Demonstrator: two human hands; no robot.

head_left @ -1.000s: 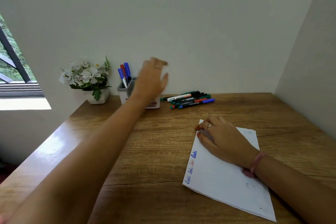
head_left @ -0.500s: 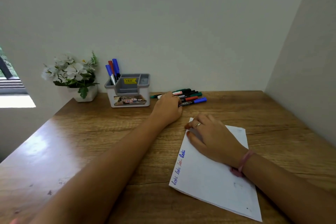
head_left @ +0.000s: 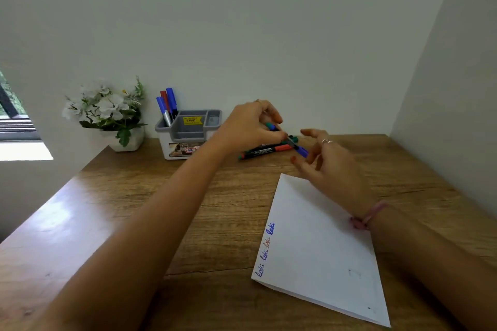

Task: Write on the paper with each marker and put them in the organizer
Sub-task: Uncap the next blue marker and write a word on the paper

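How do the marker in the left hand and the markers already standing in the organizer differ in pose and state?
The blue-capped marker is gripped in the air by the left hand, slanting down toward the open right hand; the three markers stand nearly upright in the organizer, untouched. The held one is out over the table; the others sit in the organizer's left compartment. All keep their caps on.

I saw soft daylight entering from the window (head_left: 10, 115) at left, glare sheening the table (head_left: 61, 212), edges bowed by the wide lens, fingers slightly motion-blurred.
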